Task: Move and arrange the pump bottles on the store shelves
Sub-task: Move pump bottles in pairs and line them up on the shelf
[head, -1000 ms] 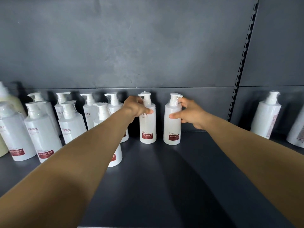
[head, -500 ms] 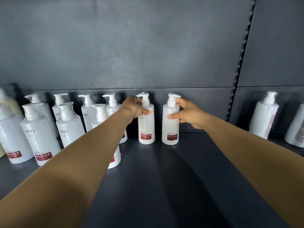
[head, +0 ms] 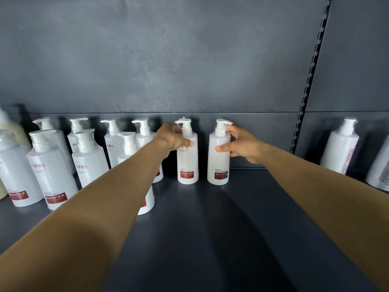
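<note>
**Dark shelf, white pump bottles along the back**

You face a dark grey shelf [head: 210,239] whose front and centre are bare. Left of centre stands a cluster of white pump bottles [head: 52,171] with red labels, two rows deep. At mid-frame two more white bottles stand upright by the back panel, just apart: one [head: 188,161] on the left, one [head: 218,163] on the right. At the far left edge you see a cream-coloured bottle [head: 12,131]. At the right edge, past the slotted upright [head: 309,81], another white bottle [head: 340,152] stands.
</note>
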`<action>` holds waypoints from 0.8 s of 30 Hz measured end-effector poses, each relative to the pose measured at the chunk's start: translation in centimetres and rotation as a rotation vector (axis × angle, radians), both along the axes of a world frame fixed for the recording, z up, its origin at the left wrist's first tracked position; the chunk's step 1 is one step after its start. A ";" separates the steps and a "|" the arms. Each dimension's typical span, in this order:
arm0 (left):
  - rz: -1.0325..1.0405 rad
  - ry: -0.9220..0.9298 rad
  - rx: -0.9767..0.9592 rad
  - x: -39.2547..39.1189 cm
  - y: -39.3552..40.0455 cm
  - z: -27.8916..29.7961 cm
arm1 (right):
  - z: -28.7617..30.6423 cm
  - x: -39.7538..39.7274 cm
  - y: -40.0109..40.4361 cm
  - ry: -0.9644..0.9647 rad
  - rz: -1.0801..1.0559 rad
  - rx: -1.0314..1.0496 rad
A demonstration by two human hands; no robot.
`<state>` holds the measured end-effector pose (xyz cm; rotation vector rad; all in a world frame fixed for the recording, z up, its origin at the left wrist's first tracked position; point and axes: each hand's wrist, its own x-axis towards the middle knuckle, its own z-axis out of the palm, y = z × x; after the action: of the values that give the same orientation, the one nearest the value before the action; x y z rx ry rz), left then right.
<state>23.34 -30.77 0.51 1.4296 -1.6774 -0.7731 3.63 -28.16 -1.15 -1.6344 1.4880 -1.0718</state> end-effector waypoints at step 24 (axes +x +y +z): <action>0.045 -0.095 0.016 0.2 0.5 0.8 | 0.1 0.1 0.2 -0.015 0.006 0.007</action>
<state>23.58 -30.24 1.33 1.5303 -1.7078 -0.7050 3.74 -27.94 -1.08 -1.6221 1.4744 -1.0724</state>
